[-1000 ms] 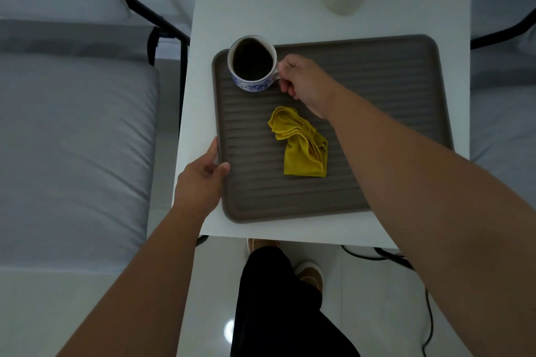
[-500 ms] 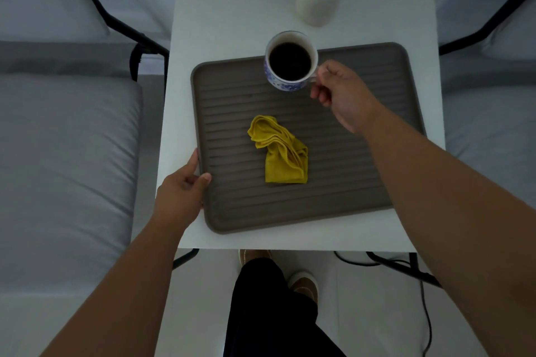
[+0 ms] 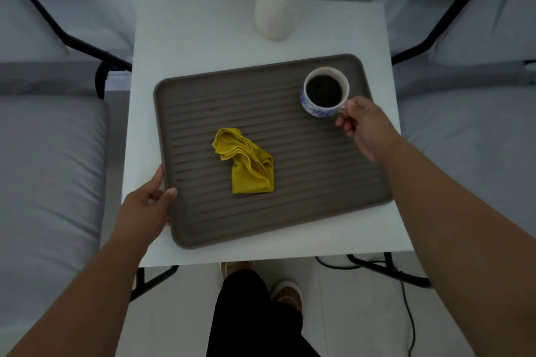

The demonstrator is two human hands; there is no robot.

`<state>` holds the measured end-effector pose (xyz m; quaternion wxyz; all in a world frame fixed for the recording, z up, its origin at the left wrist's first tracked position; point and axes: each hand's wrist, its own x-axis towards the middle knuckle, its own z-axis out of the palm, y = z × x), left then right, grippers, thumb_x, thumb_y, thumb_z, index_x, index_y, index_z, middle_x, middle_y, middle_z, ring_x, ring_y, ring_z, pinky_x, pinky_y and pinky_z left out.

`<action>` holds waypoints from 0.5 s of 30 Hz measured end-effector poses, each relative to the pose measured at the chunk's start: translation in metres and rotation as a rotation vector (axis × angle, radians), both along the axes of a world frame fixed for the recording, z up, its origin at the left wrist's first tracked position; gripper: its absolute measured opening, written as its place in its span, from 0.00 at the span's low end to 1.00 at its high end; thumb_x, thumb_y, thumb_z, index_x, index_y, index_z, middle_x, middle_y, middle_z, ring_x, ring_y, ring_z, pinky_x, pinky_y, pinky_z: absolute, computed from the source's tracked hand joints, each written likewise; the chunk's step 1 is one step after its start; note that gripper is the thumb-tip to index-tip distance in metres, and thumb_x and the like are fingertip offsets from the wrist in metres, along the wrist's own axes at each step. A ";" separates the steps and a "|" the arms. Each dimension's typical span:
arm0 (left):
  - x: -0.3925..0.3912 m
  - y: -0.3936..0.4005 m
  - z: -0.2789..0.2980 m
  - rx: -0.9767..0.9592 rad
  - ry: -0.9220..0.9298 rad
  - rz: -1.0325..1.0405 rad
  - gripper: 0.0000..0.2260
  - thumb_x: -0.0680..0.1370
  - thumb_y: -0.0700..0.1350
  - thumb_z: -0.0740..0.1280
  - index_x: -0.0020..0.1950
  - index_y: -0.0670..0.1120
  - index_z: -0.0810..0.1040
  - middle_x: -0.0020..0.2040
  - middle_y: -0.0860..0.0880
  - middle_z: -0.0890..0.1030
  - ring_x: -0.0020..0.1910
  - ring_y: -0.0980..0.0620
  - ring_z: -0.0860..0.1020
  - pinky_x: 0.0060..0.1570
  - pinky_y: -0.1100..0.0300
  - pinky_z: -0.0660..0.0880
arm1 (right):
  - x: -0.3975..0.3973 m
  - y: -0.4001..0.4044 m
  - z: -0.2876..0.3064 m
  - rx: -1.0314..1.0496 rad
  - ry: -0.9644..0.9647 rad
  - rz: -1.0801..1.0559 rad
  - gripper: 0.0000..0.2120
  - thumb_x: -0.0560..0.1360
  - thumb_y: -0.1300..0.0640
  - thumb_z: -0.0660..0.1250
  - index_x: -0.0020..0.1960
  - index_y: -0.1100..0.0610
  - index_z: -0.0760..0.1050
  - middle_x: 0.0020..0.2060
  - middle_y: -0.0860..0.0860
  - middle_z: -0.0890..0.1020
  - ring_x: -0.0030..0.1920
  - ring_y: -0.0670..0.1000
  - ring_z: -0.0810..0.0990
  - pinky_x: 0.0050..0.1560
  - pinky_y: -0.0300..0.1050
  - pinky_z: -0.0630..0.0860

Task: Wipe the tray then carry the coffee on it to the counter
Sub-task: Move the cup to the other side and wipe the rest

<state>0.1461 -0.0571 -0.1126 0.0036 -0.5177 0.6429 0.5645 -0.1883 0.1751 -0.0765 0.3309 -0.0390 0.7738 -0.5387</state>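
Observation:
A brown ribbed tray [image 3: 304, 171] lies on a small white table [image 3: 203, 38]. A white cup with blue pattern [image 3: 324, 92], full of dark coffee, is over the tray's far right corner. My right hand [image 3: 367, 126] grips its handle. Whether the cup rests on the tray or hangs just above it I cannot tell. A crumpled yellow cloth [image 3: 246, 164] lies near the tray's middle, touched by neither hand. My left hand [image 3: 146, 209] grips the tray's near left edge, thumb on the rim.
A white vase [image 3: 280, 7] with greenery stands at the table's far edge, behind the tray. Grey cushioned seats with black frames [image 3: 43, 153] flank the table on both sides. My legs and shoes [image 3: 287, 295] are below the near edge, beside a black cable on the floor.
My right hand has carried the cup from the tray's far left corner across to its far right corner. My left hand has kept its hold on the tray's edge. The cloth has not moved.

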 end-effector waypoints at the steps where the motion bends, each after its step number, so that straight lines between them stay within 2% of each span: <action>1: 0.000 0.000 -0.001 0.007 0.004 -0.002 0.25 0.79 0.41 0.66 0.62 0.72 0.70 0.42 0.50 0.80 0.49 0.44 0.81 0.55 0.41 0.78 | 0.002 0.003 -0.002 0.012 0.001 -0.005 0.15 0.81 0.62 0.52 0.37 0.55 0.68 0.32 0.54 0.74 0.29 0.47 0.66 0.30 0.39 0.62; 3: 0.003 -0.002 -0.003 0.024 -0.010 0.001 0.25 0.78 0.42 0.67 0.58 0.75 0.72 0.41 0.52 0.81 0.51 0.43 0.82 0.55 0.40 0.78 | 0.008 0.007 -0.007 0.026 -0.004 -0.012 0.13 0.81 0.61 0.54 0.38 0.55 0.68 0.32 0.54 0.75 0.28 0.47 0.66 0.29 0.39 0.61; 6: 0.001 -0.001 -0.003 0.023 -0.025 0.018 0.25 0.79 0.41 0.66 0.58 0.74 0.71 0.33 0.60 0.80 0.46 0.47 0.81 0.55 0.44 0.78 | 0.016 0.009 -0.010 0.039 0.019 -0.047 0.10 0.80 0.59 0.58 0.40 0.54 0.70 0.29 0.51 0.77 0.26 0.45 0.67 0.28 0.40 0.62; 9: -0.002 0.003 0.003 0.021 -0.012 0.018 0.24 0.79 0.39 0.66 0.60 0.70 0.70 0.30 0.62 0.79 0.44 0.47 0.80 0.55 0.45 0.78 | 0.024 0.005 -0.005 0.062 0.063 -0.163 0.02 0.80 0.57 0.59 0.51 0.55 0.68 0.32 0.52 0.77 0.26 0.44 0.72 0.29 0.40 0.65; 12: -0.001 0.003 0.006 0.037 -0.027 0.012 0.25 0.78 0.42 0.67 0.57 0.75 0.71 0.32 0.60 0.80 0.48 0.41 0.82 0.54 0.41 0.79 | 0.052 0.003 0.008 0.132 0.262 -0.376 0.06 0.77 0.55 0.60 0.54 0.50 0.66 0.32 0.48 0.76 0.31 0.46 0.74 0.35 0.46 0.70; 13: -0.001 0.003 0.008 0.021 -0.027 0.011 0.24 0.77 0.44 0.68 0.58 0.75 0.71 0.33 0.60 0.80 0.49 0.41 0.82 0.54 0.41 0.79 | 0.066 -0.003 0.012 0.160 0.354 -0.379 0.06 0.76 0.56 0.60 0.53 0.50 0.68 0.32 0.47 0.76 0.31 0.45 0.74 0.35 0.46 0.70; 15: -0.001 0.004 0.010 -0.007 -0.031 0.008 0.24 0.77 0.45 0.68 0.66 0.70 0.70 0.35 0.59 0.81 0.46 0.45 0.81 0.53 0.42 0.79 | 0.097 -0.024 0.016 0.175 0.487 -0.174 0.06 0.76 0.57 0.62 0.53 0.52 0.72 0.37 0.46 0.78 0.35 0.42 0.75 0.39 0.42 0.72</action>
